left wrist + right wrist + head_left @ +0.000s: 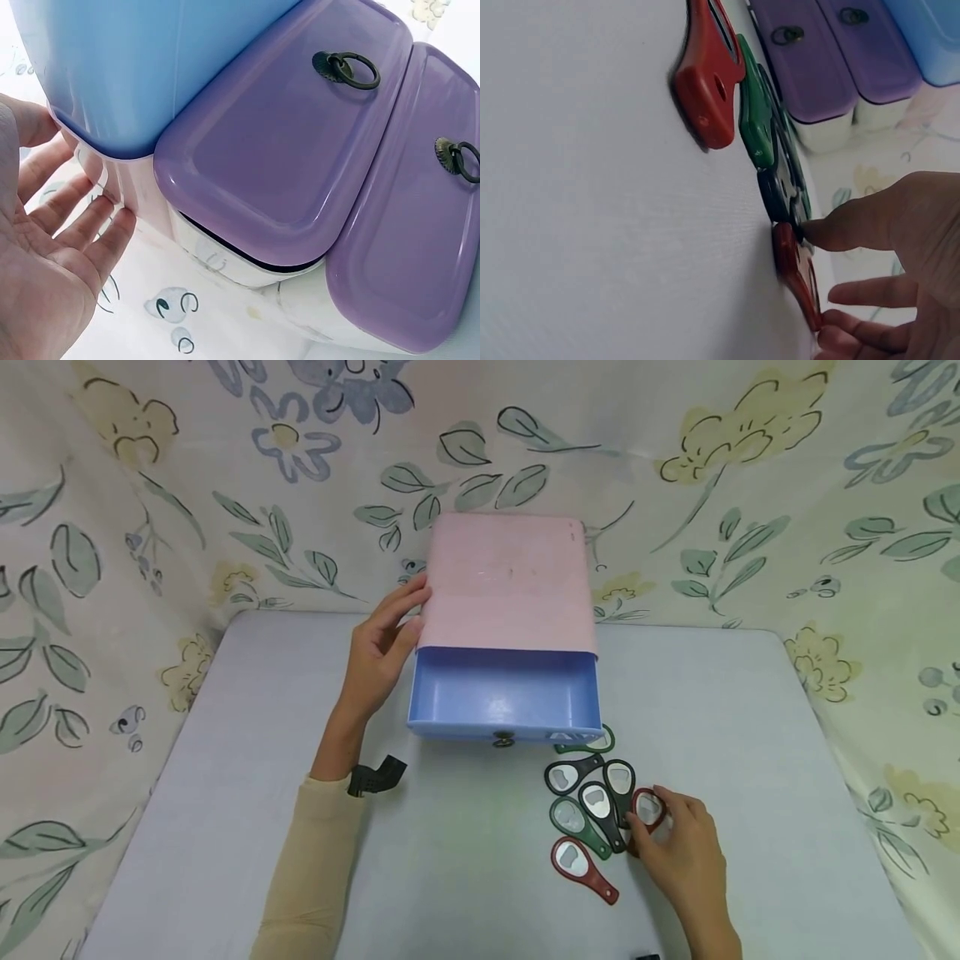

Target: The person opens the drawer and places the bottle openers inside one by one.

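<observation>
A drawer box with a pink top (510,581) has its blue upper drawer (502,693) pulled out, with nothing in it. My left hand (381,656) rests against the box's left side, fingers fairly straight along the pink wall. On the table, my right hand (684,843) has thumb and fingertips at opposite edges of a red bottle opener (648,810). Beside it lie several more openers: black openers (600,806), a green opener (573,818) and another red opener (581,868). One green opener (606,743) is partly hidden under the drawer front.
Two purple drawers (277,142) with metal ring pulls (349,69) stand shut beneath the blue one. Behind the white table (465,877) hangs a flowered cloth (300,527). A black strap (377,775) is on the left wrist.
</observation>
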A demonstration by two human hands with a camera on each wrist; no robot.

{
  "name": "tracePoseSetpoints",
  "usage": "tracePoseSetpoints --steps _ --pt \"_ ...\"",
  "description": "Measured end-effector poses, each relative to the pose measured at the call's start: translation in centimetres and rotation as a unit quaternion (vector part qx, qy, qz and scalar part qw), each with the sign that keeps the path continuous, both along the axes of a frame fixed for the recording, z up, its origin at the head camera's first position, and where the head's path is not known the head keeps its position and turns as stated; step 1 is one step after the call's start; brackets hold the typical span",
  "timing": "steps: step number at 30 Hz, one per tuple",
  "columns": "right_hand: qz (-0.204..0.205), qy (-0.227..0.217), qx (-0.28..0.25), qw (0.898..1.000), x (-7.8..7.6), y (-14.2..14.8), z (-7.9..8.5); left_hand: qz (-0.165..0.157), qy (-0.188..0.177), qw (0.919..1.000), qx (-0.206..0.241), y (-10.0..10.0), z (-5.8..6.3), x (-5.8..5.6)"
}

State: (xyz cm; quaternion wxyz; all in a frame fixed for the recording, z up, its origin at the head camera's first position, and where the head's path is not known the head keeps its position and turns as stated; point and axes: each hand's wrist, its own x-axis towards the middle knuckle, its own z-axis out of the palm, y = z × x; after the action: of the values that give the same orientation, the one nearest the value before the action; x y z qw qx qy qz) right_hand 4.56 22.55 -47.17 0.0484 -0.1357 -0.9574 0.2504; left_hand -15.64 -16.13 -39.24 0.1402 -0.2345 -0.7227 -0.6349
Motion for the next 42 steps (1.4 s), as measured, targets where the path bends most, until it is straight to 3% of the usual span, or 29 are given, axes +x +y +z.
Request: tracePoseSetpoints --steps 4,22,30,42 --pt "0.004 -0.026 0.006 1.0 -0.2 0.0 0.2 0.002 0.0 1.0 -0.002 -0.1 0.2 0.0" --pt "0.031 -0.049 -0.029 0.998 -0.1 -0.3 0.6 0.005 -0.004 1.0 -0.004 0.1 -0.1 -0.1" --pt "0.051 -0.015 -0.014 0.999 0.2 -0.1 0.0 0.012 -0.01 0.9999 -0.006 0.0 -0.2 -0.1" --pt "0.028 -0.043 -0.004 0.999 0.0 0.7 0.2 0.002 -0.003 1.0 -0.001 0.0 -0.2 -0.1"
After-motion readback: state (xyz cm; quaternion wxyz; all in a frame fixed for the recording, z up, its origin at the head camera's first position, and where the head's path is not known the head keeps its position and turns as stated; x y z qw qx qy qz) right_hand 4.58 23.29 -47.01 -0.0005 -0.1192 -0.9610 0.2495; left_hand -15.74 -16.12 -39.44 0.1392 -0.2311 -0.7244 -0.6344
